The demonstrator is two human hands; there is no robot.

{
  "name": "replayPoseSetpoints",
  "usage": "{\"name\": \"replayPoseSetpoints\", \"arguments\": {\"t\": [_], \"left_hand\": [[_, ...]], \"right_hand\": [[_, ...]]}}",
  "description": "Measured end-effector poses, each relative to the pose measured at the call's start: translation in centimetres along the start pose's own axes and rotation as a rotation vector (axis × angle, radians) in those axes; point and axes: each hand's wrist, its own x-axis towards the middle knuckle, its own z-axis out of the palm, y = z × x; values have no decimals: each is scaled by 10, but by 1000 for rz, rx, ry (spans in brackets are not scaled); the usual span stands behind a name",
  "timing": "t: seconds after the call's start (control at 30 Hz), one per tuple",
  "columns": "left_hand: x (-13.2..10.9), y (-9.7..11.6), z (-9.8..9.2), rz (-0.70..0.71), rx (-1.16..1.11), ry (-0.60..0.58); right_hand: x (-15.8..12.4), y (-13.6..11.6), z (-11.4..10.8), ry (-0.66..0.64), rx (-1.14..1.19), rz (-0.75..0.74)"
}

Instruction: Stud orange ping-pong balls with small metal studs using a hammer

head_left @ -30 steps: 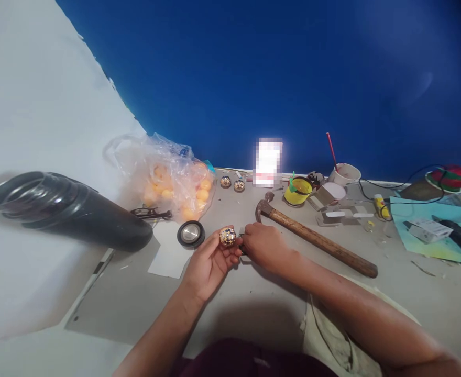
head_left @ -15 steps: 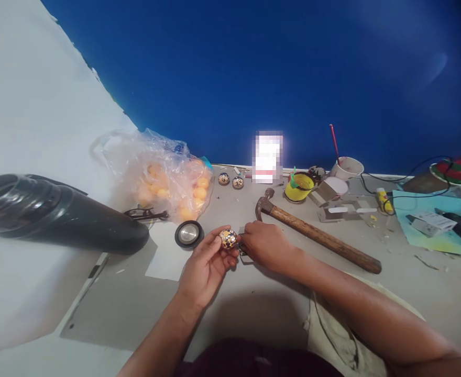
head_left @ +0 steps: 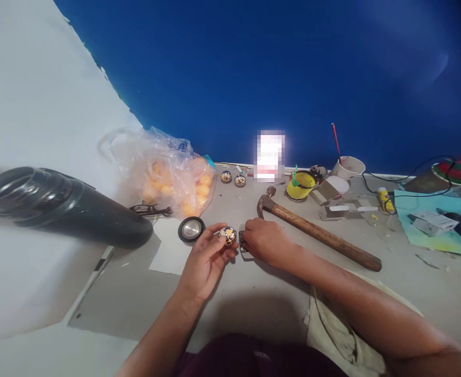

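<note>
Centre frame: the left hand (head_left: 204,259) pinches a patterned ball (head_left: 228,235) in its fingers; the right hand (head_left: 265,242) curls its fingers beside it, grip unclear. Held only at the fingertips, the ball could slip and roll away.

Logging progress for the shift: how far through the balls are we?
Seemingly done: two patterned balls sit by the wall. In hand: the left hand holds a third patterned ball, the right hand beside it, on a small dark piece. Left: many plain orange balls in the plastic bag.
</note>
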Motion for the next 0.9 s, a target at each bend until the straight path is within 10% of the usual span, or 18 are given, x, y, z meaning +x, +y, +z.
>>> {"name": "replayPoseSetpoints", "arguments": {"t": [0.4,0.57,0.9], "left_hand": [[0,0,0,45,50,-12],[-2,-1,1,101,88,-25],[-3,-2,1,113,92,-81]], "right_hand": [[-2,-2,-13,213,262,51],[0,6,-14,306,748,39],[-1,16,-22,92,1646,128]]}}
